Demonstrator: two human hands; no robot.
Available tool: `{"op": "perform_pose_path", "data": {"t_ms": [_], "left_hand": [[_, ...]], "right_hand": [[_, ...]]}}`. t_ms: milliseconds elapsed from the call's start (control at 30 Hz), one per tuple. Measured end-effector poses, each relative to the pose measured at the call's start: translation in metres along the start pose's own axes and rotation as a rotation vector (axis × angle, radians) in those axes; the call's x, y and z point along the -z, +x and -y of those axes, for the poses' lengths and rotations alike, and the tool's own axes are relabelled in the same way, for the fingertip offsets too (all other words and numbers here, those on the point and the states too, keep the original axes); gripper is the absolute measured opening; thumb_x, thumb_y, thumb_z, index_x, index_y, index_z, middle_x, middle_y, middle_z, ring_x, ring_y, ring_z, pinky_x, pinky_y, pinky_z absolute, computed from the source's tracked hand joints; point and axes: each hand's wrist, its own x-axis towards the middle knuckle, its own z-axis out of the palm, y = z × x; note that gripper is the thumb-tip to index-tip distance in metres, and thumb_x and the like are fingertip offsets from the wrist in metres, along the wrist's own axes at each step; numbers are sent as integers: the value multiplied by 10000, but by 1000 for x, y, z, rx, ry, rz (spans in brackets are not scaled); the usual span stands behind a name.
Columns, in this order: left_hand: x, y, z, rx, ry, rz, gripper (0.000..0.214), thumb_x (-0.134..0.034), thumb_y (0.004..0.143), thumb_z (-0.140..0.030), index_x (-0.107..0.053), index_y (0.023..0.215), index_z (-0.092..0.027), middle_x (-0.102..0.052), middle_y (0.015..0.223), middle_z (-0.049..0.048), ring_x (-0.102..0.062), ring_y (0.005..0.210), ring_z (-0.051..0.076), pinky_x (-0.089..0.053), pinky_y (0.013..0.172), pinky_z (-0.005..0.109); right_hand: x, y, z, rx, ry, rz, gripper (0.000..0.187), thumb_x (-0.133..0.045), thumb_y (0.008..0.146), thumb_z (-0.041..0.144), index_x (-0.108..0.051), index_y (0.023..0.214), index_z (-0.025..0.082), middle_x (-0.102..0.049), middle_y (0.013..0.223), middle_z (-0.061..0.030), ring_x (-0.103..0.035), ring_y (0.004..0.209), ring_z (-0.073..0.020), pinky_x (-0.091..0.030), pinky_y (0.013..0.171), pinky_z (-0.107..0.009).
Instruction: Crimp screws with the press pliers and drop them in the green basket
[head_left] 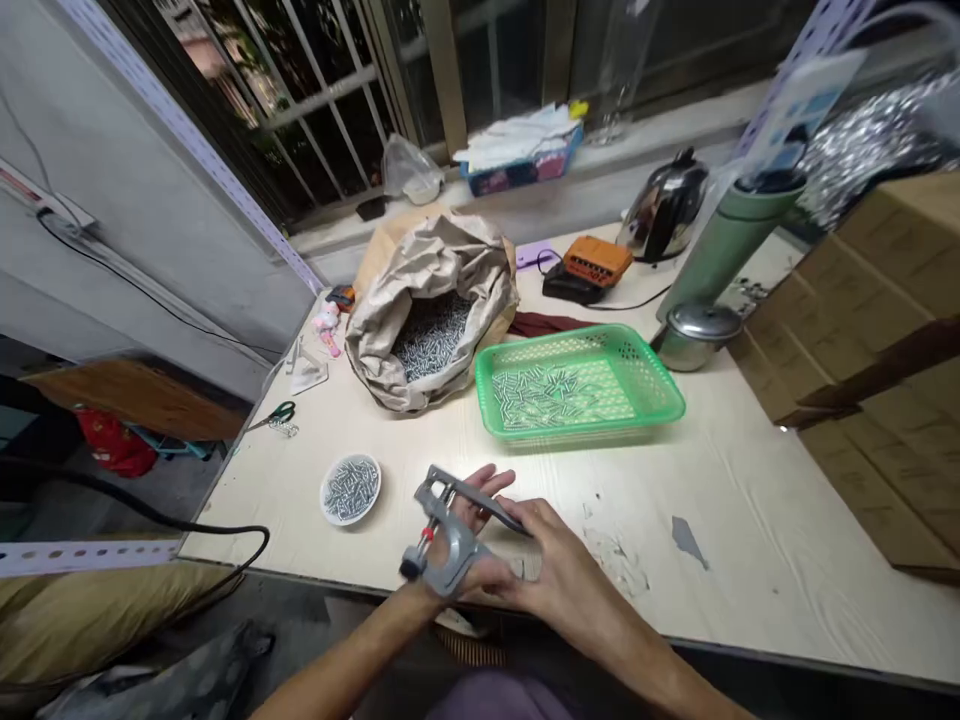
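Grey metal hand press [450, 530] lies in my left hand [469, 530], fingers wrapped under its body, at near table edge [750, 560]. Long axis runs up-left, away from me. My right hand [555, 570] clasps handle from right side, nearer lever end.
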Motion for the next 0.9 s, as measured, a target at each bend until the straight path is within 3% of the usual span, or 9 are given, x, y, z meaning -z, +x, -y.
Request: {"op": "perform_pose_path", "data": {"t_ms": [167,267,367,433,500,600,733,833,900], "left_hand": [[-34,47,-30,-122,-21,-88,390,-707,663,-433,-484,890,-208,-648,1068,102,-576,1062,249,-450,915,385],[-51,71,-44,-96,1,-80,310,-682,683,-425,-486,753,-195,-680,803,50,-646,834,213,-496,799,349],[-64,99,-48,-33,-30,-17,329,-684,669,-440,-509,736,-169,-661,724,33,-648,754,202,-504,710,319],[-71,119,-47,0,-59,51,336,-704,654,-431,-547,742,-148,-656,720,31,-643,766,200,-498,717,310],[-77,136,-46,40,-98,111,342,-745,624,-395,-595,781,-131,-659,756,34,-635,791,194,-488,762,311],[-88,153,-48,183,-257,94,413,-791,585,-381,-611,850,-120,-657,847,61,-631,795,175,-480,806,311],[-96,137,-49,390,-403,84,482,-738,621,-508,-591,854,-112,-644,942,120,-649,781,177,-503,739,302],[-79,94,-41,454,-149,220,492,-743,613,-497,-617,899,-117,-668,914,116,-656,710,165,-494,629,257],[-51,63,-39,414,146,272,429,-720,658,-441,-644,938,-125,-691,789,91,-647,619,164,-483,582,261]], "right_hand": [[29,20,20,-55,112,76,206,-554,753,336,-631,897,209,-637,851,-34,-601,797,-201,-470,710,-319],[52,32,16,-30,74,0,251,-499,791,413,-611,729,198,-612,723,-24,-580,714,-191,-454,666,-310],[70,45,2,-98,25,-56,339,-476,783,468,-529,592,193,-509,563,1,-517,571,-160,-419,539,-285],[80,53,-9,-118,43,-63,350,-480,764,500,-511,590,197,-496,558,1,-523,588,-166,-420,531,-284],[91,58,-20,-72,77,-75,342,-509,732,537,-552,693,200,-570,684,-28,-567,740,-199,-450,612,-303],[111,59,-31,-107,-8,-133,399,-445,769,586,-564,813,207,-621,836,-58,-574,833,-209,-451,659,-314],[138,50,-34,-369,-583,-307,402,-268,889,481,-539,751,218,-587,643,-39,-528,581,-180,-333,499,-277],[147,44,-31,-387,-949,-388,397,-244,918,409,-563,789,211,-589,639,-49,-464,489,-149,-224,460,-262],[149,41,-28,-343,-1088,-449,422,-239,926,410,-575,784,198,-590,652,-55,-413,445,-126,-179,450,-261]]}}
